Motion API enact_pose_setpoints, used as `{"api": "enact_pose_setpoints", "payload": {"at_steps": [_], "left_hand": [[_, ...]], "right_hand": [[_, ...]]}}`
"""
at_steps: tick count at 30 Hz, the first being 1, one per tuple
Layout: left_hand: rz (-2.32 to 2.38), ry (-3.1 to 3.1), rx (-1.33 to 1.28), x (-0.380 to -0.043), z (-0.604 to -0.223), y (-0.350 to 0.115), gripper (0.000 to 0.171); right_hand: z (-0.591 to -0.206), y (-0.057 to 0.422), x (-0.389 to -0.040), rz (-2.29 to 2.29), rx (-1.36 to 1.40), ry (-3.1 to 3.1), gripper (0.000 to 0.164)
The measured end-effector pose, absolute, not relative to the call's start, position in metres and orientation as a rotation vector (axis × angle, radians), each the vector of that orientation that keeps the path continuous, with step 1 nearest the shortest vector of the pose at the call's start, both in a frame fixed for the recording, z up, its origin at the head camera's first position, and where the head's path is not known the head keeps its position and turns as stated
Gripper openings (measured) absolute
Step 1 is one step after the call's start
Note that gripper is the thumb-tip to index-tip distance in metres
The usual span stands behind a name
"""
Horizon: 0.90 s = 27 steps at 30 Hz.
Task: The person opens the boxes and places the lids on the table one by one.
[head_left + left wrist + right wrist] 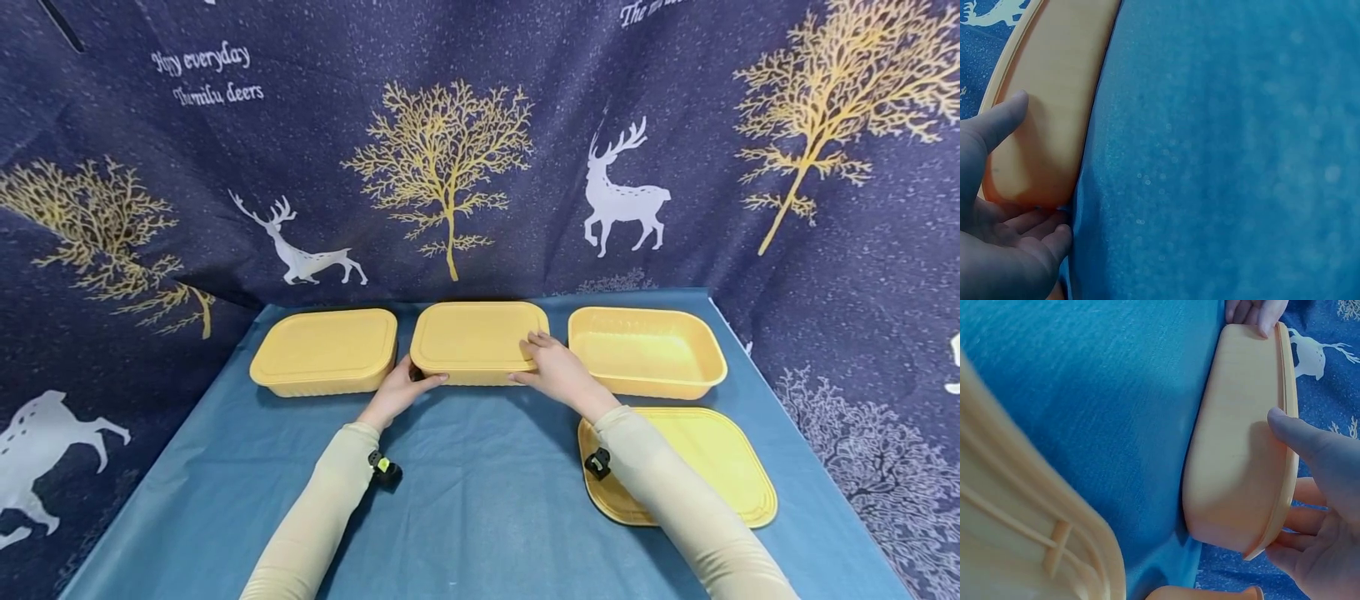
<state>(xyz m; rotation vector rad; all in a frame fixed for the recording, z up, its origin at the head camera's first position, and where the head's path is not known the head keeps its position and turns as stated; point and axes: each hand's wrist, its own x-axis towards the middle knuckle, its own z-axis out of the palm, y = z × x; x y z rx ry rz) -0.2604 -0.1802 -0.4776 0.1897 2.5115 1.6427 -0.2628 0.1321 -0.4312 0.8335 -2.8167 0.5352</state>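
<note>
A yellow lidded plastic food container [480, 333] stands at the back middle of the table, between my two hands. At its left end, my left hand [401, 392] holds the corner: the thumb lies on the front wall and the other fingers reach round the end near the base, as the left wrist view shows. My right hand [558, 371] grips the right end, thumb on the front wall [1235, 444] just under the lid's rim, fingers over the lid's top and edge. The lid sits level on the container.
A second lidded container [326, 346] stands to the left. On the right is a yellow container without a lid [652, 387], and a loose yellow lid [701, 450] lies before it, partly under my right forearm. A patterned cloth [487, 208] hangs behind the blue-covered table [480, 500].
</note>
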Motion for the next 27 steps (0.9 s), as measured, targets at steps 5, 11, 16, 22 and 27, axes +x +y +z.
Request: {"api": "enact_pose_setpoints", "payload": {"at_steps": [5, 11, 16, 22, 27], "left_hand": [[1.647, 2.503, 0.197, -0.2609, -0.4791, -0.1806, 0.081], [1.64, 2.508, 0.178, -0.2617, -0.4795, -0.1804, 0.085], [1.638, 2.507, 0.165, -0.2608, -0.4782, -0.1801, 0.086], [1.64, 2.511, 0.172, -0.2607, -0.4784, -0.1801, 0.086], [1.656, 2.487, 0.167, -0.2594, -0.4774, -0.1789, 0.083]], "right_hand": [[-0.4321, 0.1326, -0.2641, 0.531, 0.841, -2.82, 0.068], [-0.4264, 0.1328, -0.2618, 0.604, 0.822, -2.841, 0.068], [-0.4228, 0.1331, -0.2622, 0.669, 0.794, -2.851, 0.069], [-0.4229, 0.1321, -0.262, 0.719, 0.765, -2.825, 0.073], [-0.4267, 0.1303, -0.2627, 0.705, 0.751, -2.812, 0.073]]}}
